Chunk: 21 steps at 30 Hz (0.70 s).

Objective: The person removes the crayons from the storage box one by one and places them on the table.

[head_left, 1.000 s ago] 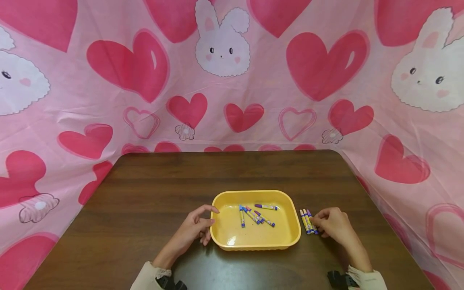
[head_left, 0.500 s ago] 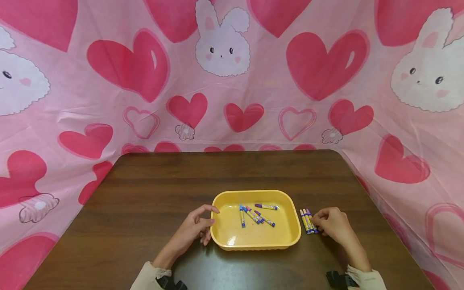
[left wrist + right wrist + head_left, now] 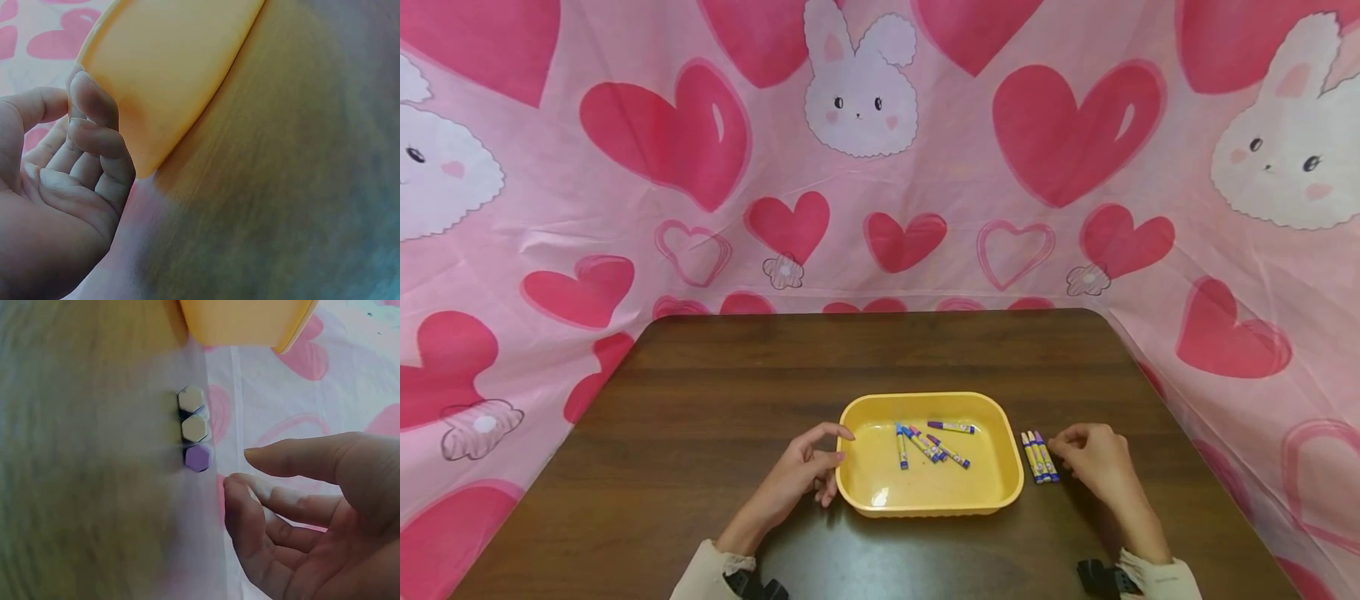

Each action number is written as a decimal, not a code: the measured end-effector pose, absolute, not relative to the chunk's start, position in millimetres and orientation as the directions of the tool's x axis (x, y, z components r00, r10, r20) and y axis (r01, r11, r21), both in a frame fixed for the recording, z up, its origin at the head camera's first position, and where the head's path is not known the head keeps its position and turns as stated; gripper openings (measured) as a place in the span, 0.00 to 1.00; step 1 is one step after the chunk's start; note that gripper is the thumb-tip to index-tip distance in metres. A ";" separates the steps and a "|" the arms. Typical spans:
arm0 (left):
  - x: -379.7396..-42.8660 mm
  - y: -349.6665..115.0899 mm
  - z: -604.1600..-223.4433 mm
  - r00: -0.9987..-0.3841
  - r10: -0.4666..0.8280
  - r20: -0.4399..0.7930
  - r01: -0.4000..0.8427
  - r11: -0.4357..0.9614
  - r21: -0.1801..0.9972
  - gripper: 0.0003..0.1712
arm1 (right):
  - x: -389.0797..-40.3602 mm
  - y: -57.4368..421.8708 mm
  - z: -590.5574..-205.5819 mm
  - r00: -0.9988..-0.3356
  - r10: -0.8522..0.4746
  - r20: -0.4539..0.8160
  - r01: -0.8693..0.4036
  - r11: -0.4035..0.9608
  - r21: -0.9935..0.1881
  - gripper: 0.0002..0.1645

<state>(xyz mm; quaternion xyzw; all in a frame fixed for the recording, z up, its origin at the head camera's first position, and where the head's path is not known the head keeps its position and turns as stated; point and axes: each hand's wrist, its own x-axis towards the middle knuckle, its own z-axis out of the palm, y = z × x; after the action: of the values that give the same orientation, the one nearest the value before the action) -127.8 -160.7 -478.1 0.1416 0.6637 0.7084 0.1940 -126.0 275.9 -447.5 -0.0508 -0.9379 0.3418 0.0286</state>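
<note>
Leftward, a pale sleeve [image 3: 697, 575] with a gathered cuff is angled inward, and a black device [image 3: 745, 586] is worn at its wrist. From it the left hand [image 3: 797, 471] is stretched to the left side of the tray [image 3: 932, 493], palm turned inward; the rim is lightly gripped, with the thumb and forefinger brought over the edge and the lower fingers curved outside the wall. The tray is shaped as a rounded rectangle in smooth, glossy yellow, and a spot of light is reflected from its floor. Inside, five crayons [image 3: 951, 427] are scattered, wrapped in yellow and purple, their tips blue, pink and purple; some are overlapped. Just outside the tray's right side, a neat row [image 3: 1040, 457] of crayons is laid flat, with two pale ends and one purple, six-sided end seen from the right wrist. Just beside it the right hand [image 3: 1093, 458] is poised, wrist bent inward; nothing is held, a narrow gap is left between thumb and forefinger, and the other fingers are loosely curled. Everything is set on a dark, wood-grained table [image 3: 760, 375], backed by creased pink cloth [image 3: 955, 183] printed with hearts and rabbits.
</note>
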 end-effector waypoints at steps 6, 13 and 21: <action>-128.0 -161.0 -478.8 -0.887 0.458 -0.062 -0.089 -0.038 0.995 0.22 | -124.7 271.1 -441.5 -0.989 0.131 0.073 0.045 0.724 -0.688 0.10; -128.5 -162.2 -481.9 -0.885 0.463 -0.056 -0.088 -0.047 0.995 0.21 | -122.6 258.6 -429.8 -0.982 0.124 0.141 -0.015 0.698 -0.716 0.09; -128.9 -161.9 -481.4 -0.886 0.461 -0.056 -0.086 -0.043 0.995 0.22 | -119.8 230.3 -412.5 -0.965 0.047 0.259 -0.147 0.720 -0.679 0.04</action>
<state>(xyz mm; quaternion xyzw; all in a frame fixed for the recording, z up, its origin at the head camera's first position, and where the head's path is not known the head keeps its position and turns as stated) -128.9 -161.9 -481.4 0.1412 0.6643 0.7081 0.1930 -119.8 230.3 -412.5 0.0273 -0.9181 0.3734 0.1299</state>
